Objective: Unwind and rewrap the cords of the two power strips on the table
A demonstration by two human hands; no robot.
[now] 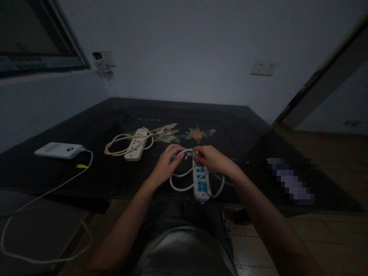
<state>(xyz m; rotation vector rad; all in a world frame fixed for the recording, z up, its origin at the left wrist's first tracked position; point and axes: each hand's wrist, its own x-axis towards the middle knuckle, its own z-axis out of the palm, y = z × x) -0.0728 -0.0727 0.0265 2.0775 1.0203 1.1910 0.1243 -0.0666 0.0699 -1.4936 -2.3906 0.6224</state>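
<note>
A white power strip with blue sockets (202, 180) lies near the front edge of the dark table, its white cord (184, 189) looped around and over it. Both hands are at the far end of this strip. My left hand (169, 163) has its fingers closed on the upper part of the cord loop. Close beside it, my right hand (211, 157) pinches the cord near a plug (188, 155), partly covered by the fingers. Farther left, a second, cream power strip (137, 145) rests with its own cord (115, 145) coiled across it.
A white power bank-like device (59, 150) with a cable (63, 180) sits on the table's left side, the cable hanging over the edge. A pixelated object (291, 182) lies at the right. Wall sockets (263, 68) are on the wall behind the black table (244, 134).
</note>
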